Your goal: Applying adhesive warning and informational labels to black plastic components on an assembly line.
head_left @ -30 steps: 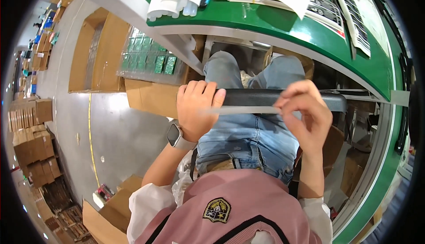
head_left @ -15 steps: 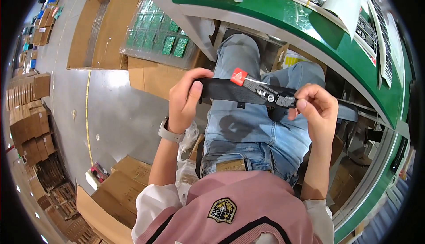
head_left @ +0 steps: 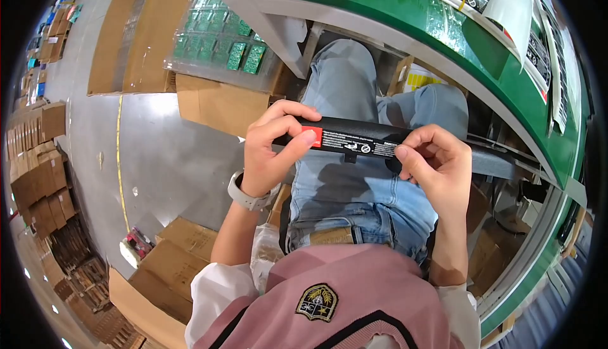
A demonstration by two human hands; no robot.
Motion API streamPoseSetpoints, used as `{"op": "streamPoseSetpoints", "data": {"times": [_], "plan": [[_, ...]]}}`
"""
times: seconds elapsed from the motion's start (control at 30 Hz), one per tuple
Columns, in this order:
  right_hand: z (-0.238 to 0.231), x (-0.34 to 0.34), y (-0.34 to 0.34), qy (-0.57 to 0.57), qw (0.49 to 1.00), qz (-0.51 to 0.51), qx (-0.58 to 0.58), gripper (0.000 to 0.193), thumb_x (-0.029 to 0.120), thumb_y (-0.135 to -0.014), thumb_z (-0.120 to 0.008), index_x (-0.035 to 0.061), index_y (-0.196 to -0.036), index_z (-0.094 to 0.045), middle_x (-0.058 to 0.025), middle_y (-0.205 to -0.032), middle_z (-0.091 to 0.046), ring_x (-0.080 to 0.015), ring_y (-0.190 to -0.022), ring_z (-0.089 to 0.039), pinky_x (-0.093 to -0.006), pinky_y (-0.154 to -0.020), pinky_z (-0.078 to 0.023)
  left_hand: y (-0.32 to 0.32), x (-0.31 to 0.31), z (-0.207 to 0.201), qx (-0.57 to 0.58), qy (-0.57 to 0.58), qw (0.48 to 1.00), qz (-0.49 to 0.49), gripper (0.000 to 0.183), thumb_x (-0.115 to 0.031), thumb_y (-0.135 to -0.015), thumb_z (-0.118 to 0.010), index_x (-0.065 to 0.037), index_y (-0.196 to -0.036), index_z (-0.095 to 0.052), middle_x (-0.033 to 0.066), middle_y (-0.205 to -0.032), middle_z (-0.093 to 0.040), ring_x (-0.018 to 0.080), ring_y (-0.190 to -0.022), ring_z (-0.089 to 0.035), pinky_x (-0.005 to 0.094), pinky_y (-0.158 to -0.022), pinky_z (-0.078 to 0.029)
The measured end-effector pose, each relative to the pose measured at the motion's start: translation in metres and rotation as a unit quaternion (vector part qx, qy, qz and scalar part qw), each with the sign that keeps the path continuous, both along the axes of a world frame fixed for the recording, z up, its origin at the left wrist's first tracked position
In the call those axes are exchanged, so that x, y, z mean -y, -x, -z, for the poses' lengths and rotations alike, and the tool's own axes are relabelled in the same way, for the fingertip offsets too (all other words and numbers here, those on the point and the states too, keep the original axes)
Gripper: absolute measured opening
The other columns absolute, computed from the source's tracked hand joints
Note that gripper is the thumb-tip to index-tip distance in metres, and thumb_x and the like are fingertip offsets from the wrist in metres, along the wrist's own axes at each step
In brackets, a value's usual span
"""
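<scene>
A long flat black bar [head_left: 354, 141] with a red patch and a white-printed label lies level above my lap. My left hand [head_left: 269, 149] grips its left end, thumb pressing on the red patch. My right hand [head_left: 437, 167] holds it near the middle, fingers curled over the label's right end. The bar's right part [head_left: 494, 162] runs on under the green table edge. I sit in blue jeans and a pink top, with a pale watch on my left wrist [head_left: 248, 195].
A green worktable [head_left: 443, 26] curves across the top right, carrying white bottles and printed sheets. To my left an open cardboard box [head_left: 215, 51] holds trays of green circuit boards. More cardboard boxes [head_left: 183, 241] stand on the grey floor and along the far left.
The bar has turned label side up and sits lower and more level. My left thumb has moved onto the red patch, and my right hand has slid toward the label's end.
</scene>
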State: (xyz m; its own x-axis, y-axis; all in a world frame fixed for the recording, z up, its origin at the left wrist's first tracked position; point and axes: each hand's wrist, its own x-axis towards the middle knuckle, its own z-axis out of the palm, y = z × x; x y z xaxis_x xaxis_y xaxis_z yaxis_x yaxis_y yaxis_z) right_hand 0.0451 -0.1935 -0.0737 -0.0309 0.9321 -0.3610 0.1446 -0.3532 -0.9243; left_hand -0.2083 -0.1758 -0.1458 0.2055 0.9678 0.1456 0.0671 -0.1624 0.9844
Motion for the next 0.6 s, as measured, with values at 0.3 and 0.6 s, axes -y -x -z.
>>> {"op": "streamPoseSetpoints", "data": {"times": [0.3, 0.6], "plan": [[0.011, 0.002, 0.011, -0.040, 0.993, -0.009, 0.108, 0.011, -0.001, -0.079, -0.073, -0.0033, -0.078, -0.063, -0.0034, -0.069, -0.065, -0.0040, -0.057, -0.059, -0.0186, -0.051, -0.045, -0.003, -0.001, -0.002, -0.051, -0.029, 0.998, -0.016, 0.021, 0.000, -0.077, -0.065, 0.001, -0.062, -0.051, 0.0156, -0.098, -0.068, 0.0221, -0.085, -0.062, 0.0305, -0.075, -0.047], [0.008, -0.004, 0.012, 0.002, 0.992, -0.021, 0.123, 0.010, 0.000, -0.078, -0.074, -0.0029, -0.079, -0.064, -0.0024, -0.066, -0.065, -0.0030, -0.055, -0.058, -0.0182, -0.050, -0.044, -0.006, -0.001, 0.003, -0.063, -0.061, 0.996, -0.023, 0.024, 0.004, -0.073, -0.065, 0.000, -0.059, -0.045, 0.0155, -0.095, -0.068, 0.0229, -0.081, -0.060, 0.0306, -0.069, -0.046]]}}
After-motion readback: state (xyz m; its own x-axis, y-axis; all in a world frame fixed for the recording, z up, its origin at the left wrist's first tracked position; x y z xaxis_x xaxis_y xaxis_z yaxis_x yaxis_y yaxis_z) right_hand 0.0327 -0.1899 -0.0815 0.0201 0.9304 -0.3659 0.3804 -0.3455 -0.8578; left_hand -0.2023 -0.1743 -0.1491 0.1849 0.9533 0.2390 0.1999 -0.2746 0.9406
